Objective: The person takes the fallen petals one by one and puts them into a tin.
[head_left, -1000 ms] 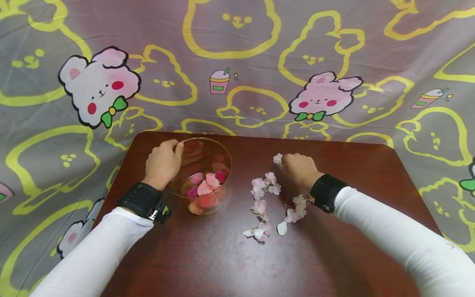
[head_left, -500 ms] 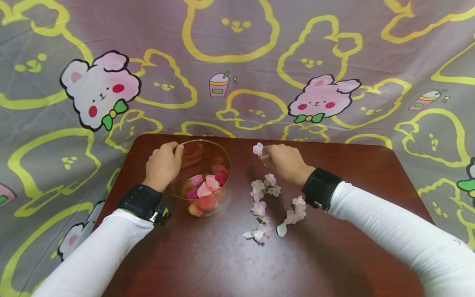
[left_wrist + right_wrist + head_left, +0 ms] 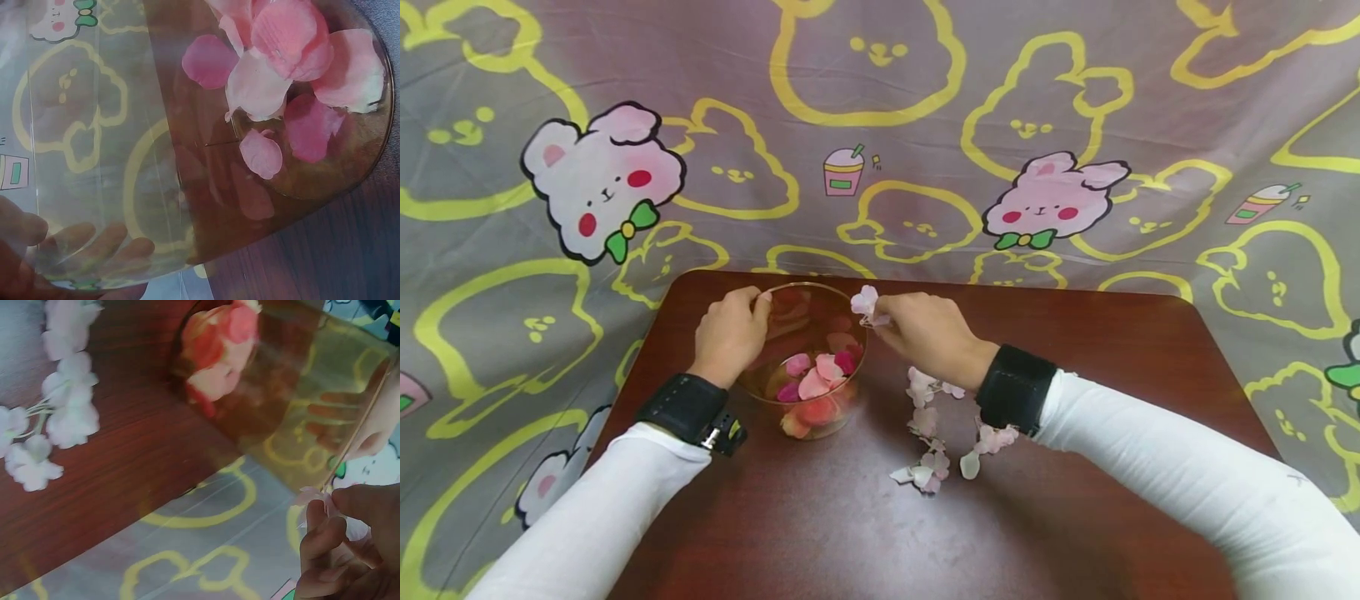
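Brown tabletop (image 3: 820, 517): left hand (image 3: 730, 337) grips bowl (image 3: 801, 321); right hand (image 3: 928, 329) pinches blossom (image 3: 865, 300) beside it; apparently flower-adding step; next likely calls for reaching inward.

A glossy reddish-brown table (image 3: 1135, 342) with rounded far corners stands before a creased grey-mauve cloth (image 3: 715, 50) covered in yellow animal outlines (image 3: 880, 119). Printed on it are a green-bowed white rabbit (image 3: 606, 183) at left, a pinker rabbit (image 3: 1045, 200) right of centre, a lidded pink cup (image 3: 842, 172) between them, and a tilted cup (image 3: 1258, 204) far right.

A grey cartoon-print cloth (image 3: 925, 150) hangs behind a reddish-brown table (image 3: 850, 517).
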Tool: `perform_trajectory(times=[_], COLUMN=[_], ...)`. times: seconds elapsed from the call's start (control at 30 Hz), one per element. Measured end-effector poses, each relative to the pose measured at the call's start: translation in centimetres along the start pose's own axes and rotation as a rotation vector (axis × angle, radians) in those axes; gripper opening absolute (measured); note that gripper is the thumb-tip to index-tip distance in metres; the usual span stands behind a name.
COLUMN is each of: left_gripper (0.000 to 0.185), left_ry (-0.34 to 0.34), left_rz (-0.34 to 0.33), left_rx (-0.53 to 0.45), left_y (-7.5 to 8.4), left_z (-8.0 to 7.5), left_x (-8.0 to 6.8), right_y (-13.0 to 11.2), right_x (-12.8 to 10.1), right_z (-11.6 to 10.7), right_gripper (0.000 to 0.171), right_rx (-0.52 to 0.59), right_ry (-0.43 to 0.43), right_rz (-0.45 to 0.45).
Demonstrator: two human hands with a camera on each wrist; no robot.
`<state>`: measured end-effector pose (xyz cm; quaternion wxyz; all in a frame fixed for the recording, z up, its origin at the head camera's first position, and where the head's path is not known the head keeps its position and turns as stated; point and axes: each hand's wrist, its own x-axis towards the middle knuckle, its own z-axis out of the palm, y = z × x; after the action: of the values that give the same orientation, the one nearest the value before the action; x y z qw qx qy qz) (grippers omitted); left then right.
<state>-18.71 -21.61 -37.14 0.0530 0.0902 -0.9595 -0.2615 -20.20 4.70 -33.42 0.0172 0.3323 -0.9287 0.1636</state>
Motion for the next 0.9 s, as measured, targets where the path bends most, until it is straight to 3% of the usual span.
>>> perform_trajectory(times=[0.43,0.6,0.9], left_gripper=[0.037,0.038,0.037], left_ry=[0.006,0.008,0.007], left_rz=[-0.005,-0.002,-0.003], left_rx=[-0.002,-0.001,-0.003], left_y=[0.1,0.1,0.1], left_z=[0.0,-0.1,0.0], left_x=[-0.1,-0.1,0.0], right_y=[-3.1,-3.2,-2.5], right_x=[0.3,0.2,-0.5], right_z=[0.7,0.8,0.1], right_gripper=[0.007,0.020,0.026], right_rx=[-0.016,0.004,0.011], right_ry=[-0.052,-0.065,-0.048], right_rz=[-0.076,-0.081,-0.089])
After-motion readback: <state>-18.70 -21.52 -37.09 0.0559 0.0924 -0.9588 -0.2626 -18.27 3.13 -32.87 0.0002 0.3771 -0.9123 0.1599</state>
